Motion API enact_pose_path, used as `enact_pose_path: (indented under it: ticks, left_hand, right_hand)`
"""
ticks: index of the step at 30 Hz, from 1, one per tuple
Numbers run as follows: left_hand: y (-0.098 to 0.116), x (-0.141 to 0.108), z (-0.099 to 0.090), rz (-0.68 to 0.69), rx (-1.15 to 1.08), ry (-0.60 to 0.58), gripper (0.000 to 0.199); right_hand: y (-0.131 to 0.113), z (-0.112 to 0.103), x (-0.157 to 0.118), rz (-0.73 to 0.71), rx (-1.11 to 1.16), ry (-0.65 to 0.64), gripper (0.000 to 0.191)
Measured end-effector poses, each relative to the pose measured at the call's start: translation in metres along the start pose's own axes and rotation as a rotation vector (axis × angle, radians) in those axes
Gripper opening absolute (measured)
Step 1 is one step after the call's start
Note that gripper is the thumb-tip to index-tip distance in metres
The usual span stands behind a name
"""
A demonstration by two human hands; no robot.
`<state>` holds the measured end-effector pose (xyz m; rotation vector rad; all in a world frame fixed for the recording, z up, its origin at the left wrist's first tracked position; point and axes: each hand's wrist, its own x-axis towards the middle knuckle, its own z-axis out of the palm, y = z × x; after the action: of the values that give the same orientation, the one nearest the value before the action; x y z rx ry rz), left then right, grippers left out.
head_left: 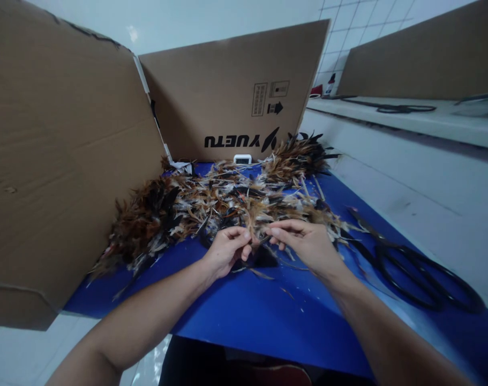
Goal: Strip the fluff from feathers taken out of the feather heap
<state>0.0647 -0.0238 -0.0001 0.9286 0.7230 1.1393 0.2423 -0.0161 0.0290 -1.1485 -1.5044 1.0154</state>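
Brown, black and pale feathers (211, 198) lie in a wide pile across the blue table surface (247, 316). At the near edge of the pile, my left hand (228, 249) pinches a small tan feather tuft (249, 222) between thumb and fingers. Close beside it on the right, my right hand (302, 241) has its thumb and fingertips pressed together at pale feather ends; exactly what they grip is too small to make out. A few loose feathers lie just below the hands.
Large black-handled scissors (424, 273) lie at the right. Cardboard panels stand at the left (62, 150) and back (227, 96). A small white device (242, 159) sits behind the feathers. A white ledge (428, 115) at the upper right holds another pair of scissors (400, 108).
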Motion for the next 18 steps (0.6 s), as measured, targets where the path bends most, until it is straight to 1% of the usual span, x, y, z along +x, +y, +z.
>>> enact_pose_path:
  ticks: [4, 7, 12, 18]
  left_hand:
    - [0.001, 0.001, 0.000, 0.040, -0.061, 0.055, 0.027]
    - [0.002, 0.001, -0.001, 0.032, -0.071, 0.053, 0.028]
    - [0.002, 0.000, -0.001, 0.026, -0.087, 0.028, 0.027]
    - [-0.001, 0.000, -0.002, 0.042, -0.068, 0.015, 0.025]
  right_hand:
    - [0.000, -0.002, 0.002, -0.035, 0.122, 0.044, 0.025]
    - [-0.001, -0.002, 0.002, -0.021, 0.164, 0.060, 0.028]
    - [0.000, -0.002, 0.000, 0.009, 0.145, 0.001, 0.033]
    - [0.002, 0.007, -0.004, 0.037, 0.055, -0.082, 0.033]
